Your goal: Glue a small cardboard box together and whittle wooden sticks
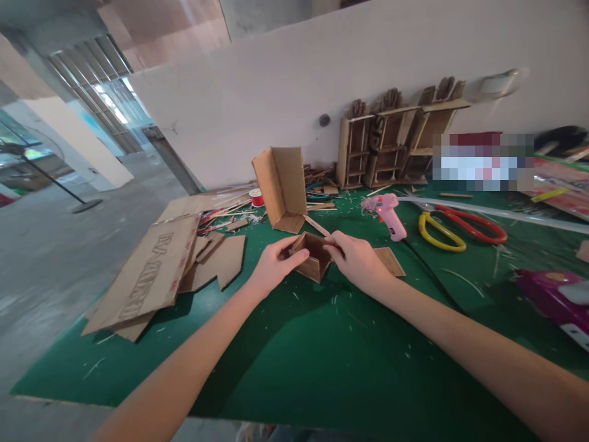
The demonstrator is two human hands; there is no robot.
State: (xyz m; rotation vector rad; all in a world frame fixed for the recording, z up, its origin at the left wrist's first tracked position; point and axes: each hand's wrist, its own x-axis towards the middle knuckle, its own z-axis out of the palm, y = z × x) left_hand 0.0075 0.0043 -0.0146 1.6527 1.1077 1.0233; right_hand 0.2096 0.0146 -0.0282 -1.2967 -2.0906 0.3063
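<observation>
My left hand (280,263) grips a small open-topped cardboard box (309,269) by its left side, thumb over the near rim. My right hand (354,258) is closed at the box's right edge, its fingertips against the wall. A thin pale strip (317,225) sticks out from the right fingers toward the upper left. What the right fingertips pinch inside the box is partly hidden. Just behind stands a tall folded cardboard piece (288,184), open at the front. A flat cardboard piece (390,262) lies beside my right wrist.
A pink glue gun (391,216), red-and-yellow-handled scissors (442,227) and a purple device (554,298) are to the right on the green table (294,368). Cardboard sheets (151,264) lie left. Thin sticks, a red spool (256,197) and cardboard racks (396,144) stand at the back.
</observation>
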